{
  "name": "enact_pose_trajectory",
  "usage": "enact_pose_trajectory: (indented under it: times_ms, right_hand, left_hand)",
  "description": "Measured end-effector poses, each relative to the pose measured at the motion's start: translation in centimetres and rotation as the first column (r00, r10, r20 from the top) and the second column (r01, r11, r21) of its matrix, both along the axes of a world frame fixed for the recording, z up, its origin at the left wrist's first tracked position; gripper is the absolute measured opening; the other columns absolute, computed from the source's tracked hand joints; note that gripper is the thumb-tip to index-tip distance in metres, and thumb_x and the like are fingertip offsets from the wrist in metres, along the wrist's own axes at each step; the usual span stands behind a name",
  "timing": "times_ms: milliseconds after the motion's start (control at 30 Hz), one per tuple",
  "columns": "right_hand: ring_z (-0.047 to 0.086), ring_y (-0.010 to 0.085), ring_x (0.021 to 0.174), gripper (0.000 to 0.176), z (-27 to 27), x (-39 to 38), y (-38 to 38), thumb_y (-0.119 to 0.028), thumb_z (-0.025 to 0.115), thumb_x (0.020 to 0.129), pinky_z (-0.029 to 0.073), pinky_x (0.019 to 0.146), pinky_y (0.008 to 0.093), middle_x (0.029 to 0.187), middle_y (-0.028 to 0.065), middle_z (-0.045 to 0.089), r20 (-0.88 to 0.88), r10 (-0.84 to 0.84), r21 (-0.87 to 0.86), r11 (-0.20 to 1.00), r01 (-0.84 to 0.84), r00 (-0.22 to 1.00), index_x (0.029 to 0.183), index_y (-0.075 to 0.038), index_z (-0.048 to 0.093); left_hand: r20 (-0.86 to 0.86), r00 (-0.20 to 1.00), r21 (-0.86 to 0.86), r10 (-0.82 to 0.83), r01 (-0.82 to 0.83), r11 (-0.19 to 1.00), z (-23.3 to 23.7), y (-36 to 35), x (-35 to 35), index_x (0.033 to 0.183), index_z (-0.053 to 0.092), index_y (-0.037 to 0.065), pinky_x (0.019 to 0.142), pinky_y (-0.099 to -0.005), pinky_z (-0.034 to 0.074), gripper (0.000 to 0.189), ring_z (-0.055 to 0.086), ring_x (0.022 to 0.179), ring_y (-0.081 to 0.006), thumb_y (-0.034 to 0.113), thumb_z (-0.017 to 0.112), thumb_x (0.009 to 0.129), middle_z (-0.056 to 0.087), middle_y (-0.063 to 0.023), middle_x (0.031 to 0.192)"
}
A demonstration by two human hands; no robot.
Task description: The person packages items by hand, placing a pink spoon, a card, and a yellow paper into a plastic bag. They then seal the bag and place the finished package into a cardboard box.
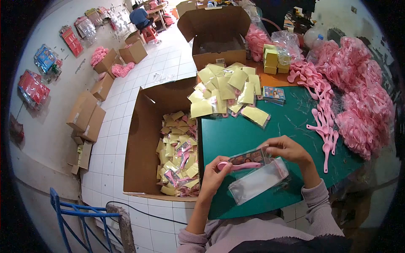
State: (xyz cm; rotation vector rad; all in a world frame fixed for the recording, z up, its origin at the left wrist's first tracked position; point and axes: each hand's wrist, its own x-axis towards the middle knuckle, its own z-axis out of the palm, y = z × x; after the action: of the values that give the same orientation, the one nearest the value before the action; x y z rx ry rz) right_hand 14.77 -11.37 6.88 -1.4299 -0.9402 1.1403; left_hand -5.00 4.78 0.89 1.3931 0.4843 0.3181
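Observation:
My left hand (217,170) is closed on a pink spoon (241,166), which lies against a dark printed card (249,157) in a clear bag. At the right end of that card, my right hand (289,148) pinches the bag's edge with its fingertips. Just below both hands, a stack of clear plastic bags (259,183) rests on the green table (228,139). Loose pink spoons (326,147) lie to the right. Beyond my hands is a pile of yellow-backed packets (228,88), with a few printed cards (274,93) beside it.
Left of the table stands an open cardboard box (145,143) holding many packets. Bagged pink spoons (363,101) fill the table's right side. Behind are an open box (219,54) and yellow blocks (271,59). A blue metal frame (84,211) stands lower left; a person (139,17) sits far back.

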Motion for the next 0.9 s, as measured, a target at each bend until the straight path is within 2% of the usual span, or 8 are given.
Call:
enact_pose_trajectory:
  times_ms: [33,100,233,300,433,500,633,900]
  right_hand:
    - [0.055,0.0089,0.075,0.019,0.5,-0.2,-0.1,-0.014,0.055,0.084,0.047,0.065,0.0239,0.084,0.0049,0.059,0.000,-0.003,0.000,1.000,0.003,1.000,0.094,0.001,0.057]
    - [0.056,0.0110,0.077,0.018,1.3,-0.6,-0.3,-0.015,0.051,0.086,0.048,0.066,0.0251,0.085,0.0063,0.058,-0.198,-0.216,-0.036,0.976,0.213,0.956,0.095,0.001,0.056]
    - [0.057,0.0122,0.076,0.015,-0.4,0.2,-1.4,-0.014,0.054,0.085,0.049,0.066,0.0261,0.081,0.0051,0.058,-0.149,-0.212,-0.003,0.977,0.214,0.966,0.092,0.000,0.055]
    - [0.056,0.0110,0.073,0.013,-0.8,0.4,-1.6,-0.012,0.058,0.082,0.048,0.065,0.0251,0.078,0.0039,0.057,-0.110,-0.117,0.051,0.991,0.123,0.987,0.087,-0.001,0.055]
    - [0.055,0.0103,0.071,0.015,-1.1,0.6,-1.6,-0.010,0.062,0.078,0.047,0.063,0.0244,0.077,0.0035,0.058,-0.103,-0.102,0.080,0.991,0.110,0.989,0.088,0.000,0.055]
    - [0.055,0.0098,0.069,0.015,-1.0,0.6,-1.2,-0.009,0.063,0.078,0.046,0.063,0.0234,0.077,0.0038,0.057,0.107,-0.063,0.041,0.997,0.059,0.992,0.087,0.000,0.055]
    - [0.055,0.0096,0.067,0.016,-1.3,0.8,-1.1,-0.009,0.063,0.077,0.045,0.062,0.0228,0.076,0.0037,0.057,0.026,0.000,-0.002,1.000,0.000,1.000,0.087,0.001,0.055]
    - [0.057,0.0100,0.072,0.021,-2.3,1.6,-1.4,-0.004,0.063,0.075,0.047,0.065,0.0228,0.079,0.0046,0.057,0.022,-0.080,-0.053,0.995,0.081,0.997,0.092,0.000,0.053]
  left_hand:
    - [0.013,0.999,-0.059,0.045,-0.044,0.997,-0.1,0.0,0.0,0.092,0.055,0.000,0.065,-0.0195,0.046,0.017,0.051,0.070,-0.0055,0.013,0.059,0.082,0.054,0.0003,0.080]
    - [0.025,0.996,-0.116,0.088,-0.084,0.990,0.0,0.0,-0.1,0.090,0.055,0.000,0.063,-0.0194,0.046,0.015,0.050,0.069,-0.0050,0.012,0.059,0.082,0.053,0.0007,0.078]
    - [0.038,0.986,-0.196,0.162,-0.151,0.969,0.4,-0.1,-0.2,0.087,0.054,0.001,0.062,-0.0194,0.046,0.011,0.049,0.068,-0.0045,0.010,0.058,0.082,0.051,0.0013,0.076]
    - [0.024,0.986,-0.198,0.164,-0.156,0.968,0.3,-0.1,0.0,0.086,0.054,0.002,0.062,-0.0191,0.045,0.010,0.049,0.067,-0.0045,0.010,0.058,0.082,0.051,0.0015,0.075]
    - [0.032,0.991,-0.113,0.130,-0.126,0.986,0.1,-0.2,0.2,0.084,0.054,0.003,0.060,-0.0178,0.040,0.009,0.047,0.067,-0.0041,0.010,0.059,0.081,0.050,0.0028,0.075]
    - [0.028,0.993,-0.091,0.112,-0.109,0.990,0.1,-0.3,0.4,0.083,0.054,0.003,0.059,-0.0174,0.038,0.009,0.046,0.067,-0.0039,0.011,0.059,0.081,0.050,0.0032,0.074]
    - [-0.003,0.998,0.009,0.062,-0.062,0.998,0.5,-0.5,0.6,0.082,0.055,0.003,0.060,-0.0175,0.037,0.011,0.044,0.068,-0.0036,0.013,0.059,0.081,0.050,0.0036,0.074]
    - [-0.002,0.999,0.033,0.034,-0.034,0.999,0.3,-0.5,1.1,0.083,0.055,0.003,0.061,-0.0177,0.036,0.012,0.044,0.069,-0.0037,0.014,0.059,0.082,0.050,0.0040,0.074]
